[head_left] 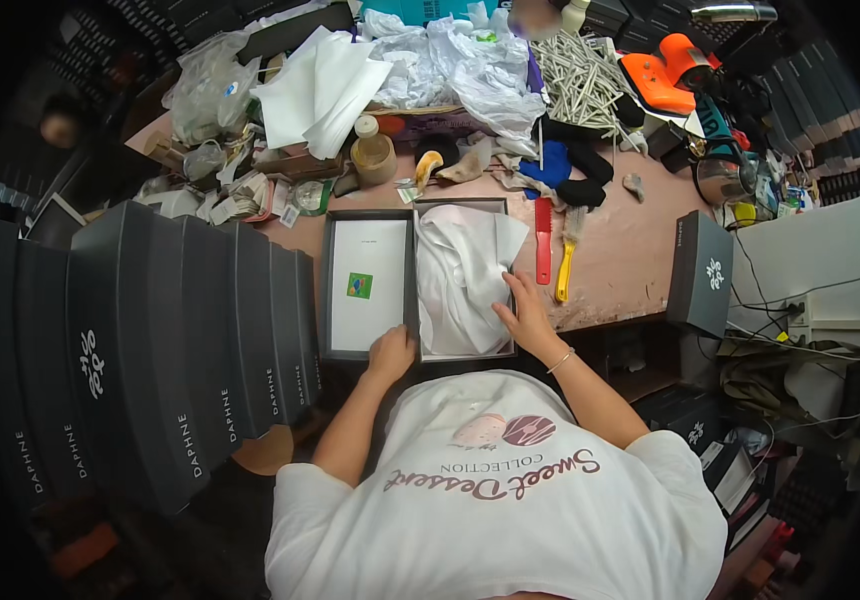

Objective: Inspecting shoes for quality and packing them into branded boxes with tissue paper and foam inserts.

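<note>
An open grey shoe box point(418, 290) lies on the pink table in front of me, with its lid point(366, 285) turned up beside it on the left. White tissue paper point(460, 275) fills the box. My right hand point(525, 315) presses on the tissue at the box's right side. At the near edge, where lid and box meet, rests my left hand point(392, 352), fingers curled on the rim. A small green sticker point(359, 286) sits on the white inside of the lid.
A row of closed dark shoe boxes point(180, 340) stands to my left. A red tool point(543, 240) and a yellow-handled brush point(567, 255) lie right of the box. Another dark box point(702, 272) stands at the right. Paper sheets, bags, a bottle and sticks crowd the far side.
</note>
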A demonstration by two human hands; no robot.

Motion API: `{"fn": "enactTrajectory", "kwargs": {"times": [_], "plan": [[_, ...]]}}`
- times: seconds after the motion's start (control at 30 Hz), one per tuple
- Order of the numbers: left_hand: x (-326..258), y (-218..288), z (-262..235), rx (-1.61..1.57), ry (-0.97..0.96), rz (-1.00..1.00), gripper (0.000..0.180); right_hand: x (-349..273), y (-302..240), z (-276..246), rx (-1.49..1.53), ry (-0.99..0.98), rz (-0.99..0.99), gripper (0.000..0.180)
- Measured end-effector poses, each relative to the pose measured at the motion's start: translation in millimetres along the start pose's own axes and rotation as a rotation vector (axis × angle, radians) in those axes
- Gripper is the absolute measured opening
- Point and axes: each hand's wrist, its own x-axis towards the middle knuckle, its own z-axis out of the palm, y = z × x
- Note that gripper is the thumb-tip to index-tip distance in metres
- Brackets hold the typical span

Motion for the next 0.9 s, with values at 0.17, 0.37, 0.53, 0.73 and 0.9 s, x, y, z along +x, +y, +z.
{"fn": "enactTrajectory", "kwargs": {"times": [0.17, 0.37, 0.53, 0.73, 0.9], "plan": [[-48.4, 57.1, -138.9, -0.634, 0.054, -0.061, 0.014, -9.7, -29.4, -46.2, 0.3, -0.041, 0.201, 0.057], [-42.4, 78.8, -67.1, -1.499, -0.349, -0.186, 0.034, -3.8, -53.7, -59.6, 0.606, 0.006, 0.317, 0.064], [14.0, 69.5, -25.5, -0.517, 0.013, 0.139, 0.071, 18.5, 37.0, -6.3, 0.421, 0.147, 0.517, 0.048], [61.6, 32.1, -10.0, -0.903, -0.118, -0.153, 0.058, 77.2, 12.6, 17.4, 0.157, 0.067, 0.512, 0.071], [47.2, 55.7, -12.8, -1.309, -0.255, -0.433, 0.05, 36.7, 73.2, 54.6, 0.629, 0.04, 0.225, 0.078]]}}
